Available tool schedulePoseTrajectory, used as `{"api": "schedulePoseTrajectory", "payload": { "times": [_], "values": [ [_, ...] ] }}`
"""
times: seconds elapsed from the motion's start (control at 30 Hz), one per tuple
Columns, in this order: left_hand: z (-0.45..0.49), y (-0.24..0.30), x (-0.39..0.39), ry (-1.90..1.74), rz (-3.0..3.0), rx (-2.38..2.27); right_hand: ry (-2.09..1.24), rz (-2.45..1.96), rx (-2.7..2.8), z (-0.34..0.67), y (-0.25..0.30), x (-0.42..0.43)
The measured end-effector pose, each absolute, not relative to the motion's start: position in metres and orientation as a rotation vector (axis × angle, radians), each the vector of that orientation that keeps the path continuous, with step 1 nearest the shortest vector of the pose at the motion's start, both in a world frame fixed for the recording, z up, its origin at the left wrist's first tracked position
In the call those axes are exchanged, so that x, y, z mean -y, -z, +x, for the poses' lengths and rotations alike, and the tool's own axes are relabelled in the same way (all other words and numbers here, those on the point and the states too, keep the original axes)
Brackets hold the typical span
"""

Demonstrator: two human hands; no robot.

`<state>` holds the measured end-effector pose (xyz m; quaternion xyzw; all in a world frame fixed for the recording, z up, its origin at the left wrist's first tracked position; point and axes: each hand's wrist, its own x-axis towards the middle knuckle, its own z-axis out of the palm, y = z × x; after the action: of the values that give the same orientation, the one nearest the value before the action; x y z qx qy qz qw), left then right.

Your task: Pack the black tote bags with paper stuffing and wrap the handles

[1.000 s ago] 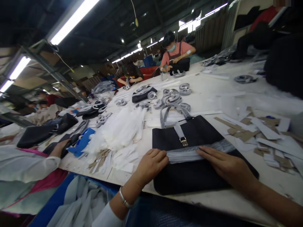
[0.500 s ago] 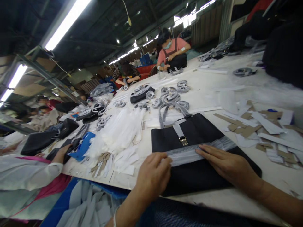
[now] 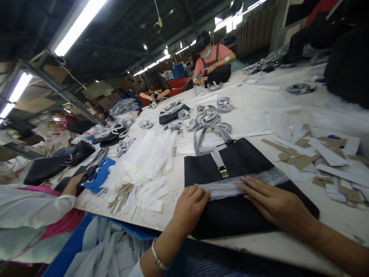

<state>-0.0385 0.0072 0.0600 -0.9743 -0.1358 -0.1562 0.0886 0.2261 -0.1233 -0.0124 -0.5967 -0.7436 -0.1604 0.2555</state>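
Note:
A black handbag (image 3: 230, 215) lies flat on the table before me, its handles wrapped in pale film and its strap closed by a gold buckle (image 3: 223, 171). Across its front runs a band of clear plastic film (image 3: 225, 188). At the bag's left edge, my left hand (image 3: 190, 206) is closed, fingers bent over the end of the film; their tips are partly hidden. My right hand (image 3: 276, 202) lies open over the band, fingers stretched out and pressing it against the bag.
Paper and card scraps (image 3: 311, 154) lie to the right. White plastic bags (image 3: 144, 156) are heaped at left, near a blue tape dispenser (image 3: 100, 177). Wrapped coiled straps (image 3: 207, 115) sit beyond the bag. A co-worker's arm (image 3: 75, 184) reaches in from the left; other people work across the table.
My left hand has turned and settled lower over the film's end at the bag's left edge. My right hand has shifted slightly left along the band. The bag stays put.

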Motion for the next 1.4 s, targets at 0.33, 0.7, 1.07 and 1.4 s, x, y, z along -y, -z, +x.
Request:
{"api": "schedulePoseTrajectory", "payload": {
  "times": [0.33,0.7,1.07,1.4],
  "values": [
    [-0.040,-0.051,0.019,0.280,-2.886,0.839,0.368,-1.603,2.110,0.225,0.007,0.120],
    [-0.008,-0.024,0.079,0.654,-2.806,0.657,0.330,-1.573,2.195,0.225,0.015,0.116],
    [0.013,-0.009,0.072,0.460,-2.961,0.927,0.394,-1.553,2.238,0.227,0.019,0.113],
    [-0.001,-0.004,0.062,0.541,-2.907,1.067,0.402,-1.574,2.235,0.218,0.008,0.113]
  ]
}}
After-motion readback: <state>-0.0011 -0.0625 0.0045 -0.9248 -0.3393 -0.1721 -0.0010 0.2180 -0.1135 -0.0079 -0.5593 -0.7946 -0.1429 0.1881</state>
